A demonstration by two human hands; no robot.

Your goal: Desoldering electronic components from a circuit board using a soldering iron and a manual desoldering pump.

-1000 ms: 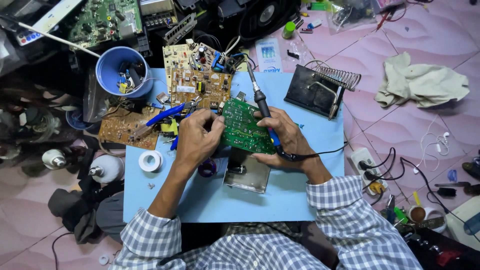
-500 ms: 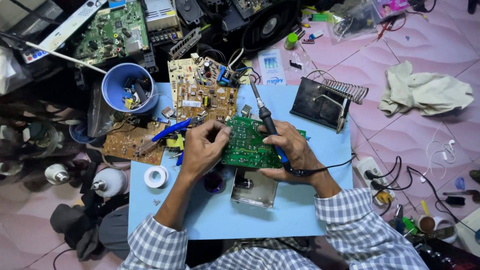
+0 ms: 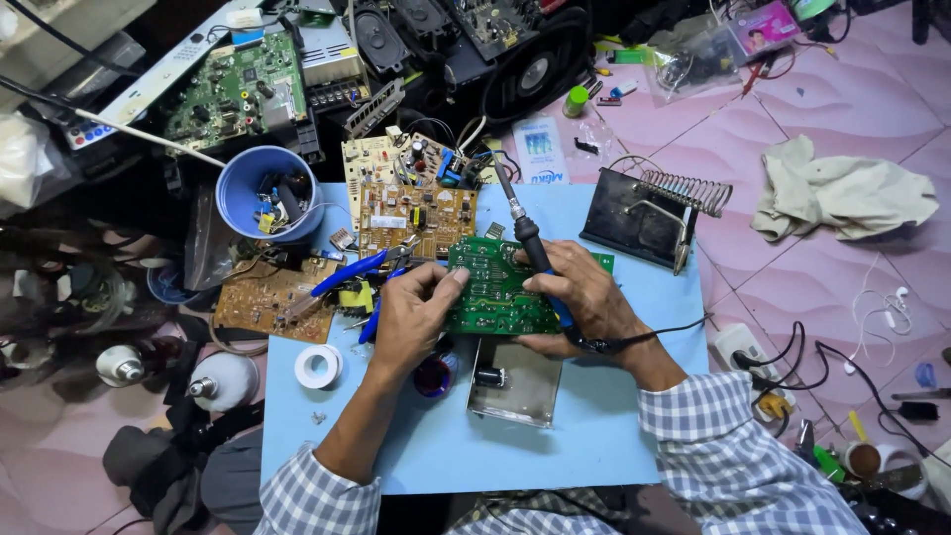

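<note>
A green circuit board (image 3: 495, 287) is held up over a light-blue board (image 3: 446, 446) that serves as a work surface. My left hand (image 3: 411, 317) pinches the green board's left edge. My right hand (image 3: 584, 302) supports its right side and also grips a soldering iron (image 3: 530, 238) with a black and blue handle; its tip points up and away from the board. A metal casing (image 3: 515, 381) lies under the green board.
A brown circuit board (image 3: 416, 203), blue-handled pliers (image 3: 352, 272), a tape roll (image 3: 318, 366) and a blue cup (image 3: 265, 193) of parts sit at left. A soldering-iron stand (image 3: 649, 213) is at right, a cloth (image 3: 842, 193) and cables on the tiled floor beyond.
The view has shifted slightly, so everything sits lower in the frame. Both hands keep holding the green board and the iron in much the same pose.
</note>
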